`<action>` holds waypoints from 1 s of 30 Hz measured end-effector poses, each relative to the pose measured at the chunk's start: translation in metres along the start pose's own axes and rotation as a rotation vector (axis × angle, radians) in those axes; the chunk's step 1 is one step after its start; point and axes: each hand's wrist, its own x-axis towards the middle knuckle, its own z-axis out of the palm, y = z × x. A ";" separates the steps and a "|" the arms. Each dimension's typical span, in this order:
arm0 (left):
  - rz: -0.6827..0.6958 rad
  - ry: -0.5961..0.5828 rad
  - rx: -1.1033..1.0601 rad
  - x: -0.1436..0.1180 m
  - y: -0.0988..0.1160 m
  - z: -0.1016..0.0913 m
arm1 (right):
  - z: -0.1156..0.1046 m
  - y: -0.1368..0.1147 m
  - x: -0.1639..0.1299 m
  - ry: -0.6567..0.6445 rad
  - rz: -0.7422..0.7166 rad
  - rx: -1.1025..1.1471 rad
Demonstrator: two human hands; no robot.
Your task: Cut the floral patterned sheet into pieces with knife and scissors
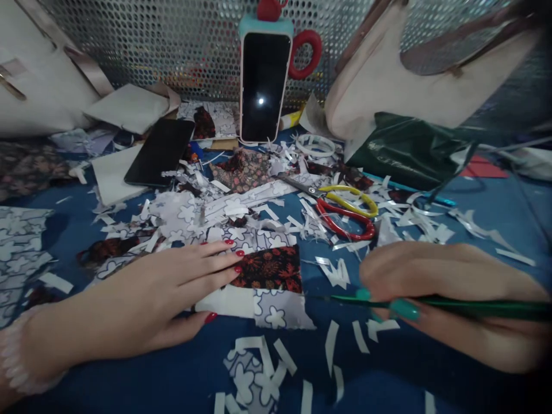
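My left hand [181, 287], with red nails, lies flat and spread on a small patchwork piece [276, 307]. The piece joins a dark red-flowered strip to white-and-grey flowered cloth, and a plain white strip shows at its lower edge. In my right hand [452, 299], with green nails, are slim green tweezers [474, 307], pinched between thumb and fingers. Their fine tip points left, close to the right edge of the patchwork; whether it touches cannot be made out. Beyond the hands lie scissors [349, 213] with one yellow and one red handle loop.
White paper strips [332, 339] and cloth scraps [172, 215] litter the blue table [142, 374]. A phone [263, 86] stands upright at the back; another phone [159, 152] lies left. Further back are a dark green pouch [409, 152], a tape roll [315, 145] and pale bags [379, 75].
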 end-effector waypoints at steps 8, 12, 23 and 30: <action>0.030 0.013 0.114 -0.002 0.003 0.002 | 0.004 -0.007 -0.011 -0.038 -0.053 0.132; 0.063 0.009 0.152 -0.001 0.004 0.001 | 0.012 -0.007 -0.017 0.082 -0.103 0.237; 0.102 -0.014 0.264 0.000 0.007 0.005 | 0.012 -0.019 -0.019 0.095 -0.067 0.125; 0.158 -0.028 0.346 -0.001 0.011 0.004 | 0.011 -0.034 -0.025 0.134 0.010 -0.016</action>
